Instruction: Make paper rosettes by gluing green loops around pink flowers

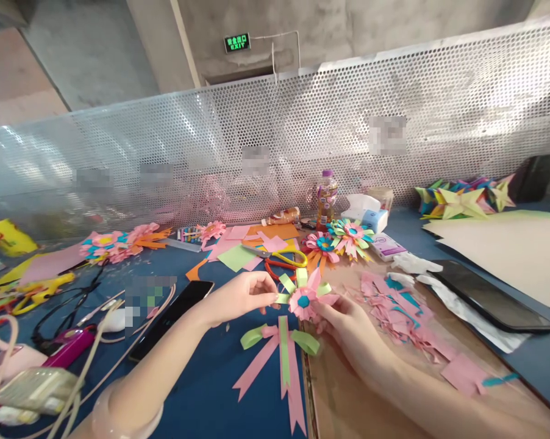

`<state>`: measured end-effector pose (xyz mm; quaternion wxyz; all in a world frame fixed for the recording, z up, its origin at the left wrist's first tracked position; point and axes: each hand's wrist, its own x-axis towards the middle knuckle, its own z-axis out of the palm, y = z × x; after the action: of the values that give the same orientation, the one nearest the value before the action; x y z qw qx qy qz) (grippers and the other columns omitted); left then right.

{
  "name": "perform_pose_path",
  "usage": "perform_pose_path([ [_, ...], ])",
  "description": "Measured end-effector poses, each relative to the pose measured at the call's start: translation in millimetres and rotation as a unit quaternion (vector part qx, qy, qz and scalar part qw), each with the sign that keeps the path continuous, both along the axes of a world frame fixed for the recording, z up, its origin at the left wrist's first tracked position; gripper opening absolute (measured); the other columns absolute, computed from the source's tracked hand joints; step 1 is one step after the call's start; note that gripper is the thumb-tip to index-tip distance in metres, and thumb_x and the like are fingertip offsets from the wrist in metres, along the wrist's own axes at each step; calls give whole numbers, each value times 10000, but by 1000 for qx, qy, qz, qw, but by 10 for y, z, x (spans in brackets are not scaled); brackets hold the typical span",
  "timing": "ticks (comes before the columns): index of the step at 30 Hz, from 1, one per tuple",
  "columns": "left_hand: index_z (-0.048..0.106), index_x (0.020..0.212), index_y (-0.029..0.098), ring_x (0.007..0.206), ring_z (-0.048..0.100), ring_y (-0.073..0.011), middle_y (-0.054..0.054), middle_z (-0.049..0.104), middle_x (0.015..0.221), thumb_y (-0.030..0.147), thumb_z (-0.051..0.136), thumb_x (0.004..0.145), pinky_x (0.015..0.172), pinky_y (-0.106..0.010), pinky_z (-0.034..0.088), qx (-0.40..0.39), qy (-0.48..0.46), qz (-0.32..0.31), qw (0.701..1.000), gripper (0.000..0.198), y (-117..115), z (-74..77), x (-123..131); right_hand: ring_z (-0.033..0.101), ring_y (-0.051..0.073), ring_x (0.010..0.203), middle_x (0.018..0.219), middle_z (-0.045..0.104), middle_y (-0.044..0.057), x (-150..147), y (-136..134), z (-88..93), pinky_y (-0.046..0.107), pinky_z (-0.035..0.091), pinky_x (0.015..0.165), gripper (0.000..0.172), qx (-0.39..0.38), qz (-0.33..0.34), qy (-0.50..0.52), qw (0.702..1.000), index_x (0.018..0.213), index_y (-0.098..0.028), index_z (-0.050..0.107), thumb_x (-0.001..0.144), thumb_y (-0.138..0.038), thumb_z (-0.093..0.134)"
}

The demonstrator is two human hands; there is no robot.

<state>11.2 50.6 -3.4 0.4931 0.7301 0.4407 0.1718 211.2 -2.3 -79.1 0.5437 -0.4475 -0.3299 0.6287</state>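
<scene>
My left hand (pixel 241 296) and my right hand (pixel 348 326) hold a paper flower (pixel 303 297) between them above the blue table. The flower is pink with green looped petals and a blue centre. My left fingers pinch a green loop on its left side. My right fingers grip the flower from below and to the right. Under it on the table lies a pink and green ribbon bow (pixel 282 360) with long tails.
Pink paper scraps (pixel 398 314) lie on a brown board (pixel 348 402). Scissors (pixel 282 259), coloured papers, finished flowers (pixel 348 235), a bottle (pixel 326 198), tissues and two phones (pixel 492 296) (pixel 174 317) surround the hands. A perforated metal screen (pixel 275 146) backs the table.
</scene>
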Motion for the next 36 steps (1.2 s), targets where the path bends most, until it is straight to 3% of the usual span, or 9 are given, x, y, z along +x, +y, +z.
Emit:
perform_pose_path([
  [10, 550, 812, 146, 689, 585, -126, -12, 591, 807, 303, 626, 776, 697, -289, 462, -20, -21, 19, 999, 178, 0, -3, 22, 549, 109, 563, 626, 597, 3, -7, 14, 35, 234, 451, 557, 262, -6, -5, 27, 1000, 671, -152, 555, 654, -328, 748],
  [36, 541, 847, 155, 673, 574, -122, -13, 612, 808, 294, 616, 775, 703, -302, 464, -26, -25, 33, 999, 173, 20, 33, -3, 560, 129, 580, 678, 628, 17, 3, -7, 14, 252, 457, 562, 269, 29, 1, -18, 999, 718, -155, 622, 663, -391, 737],
])
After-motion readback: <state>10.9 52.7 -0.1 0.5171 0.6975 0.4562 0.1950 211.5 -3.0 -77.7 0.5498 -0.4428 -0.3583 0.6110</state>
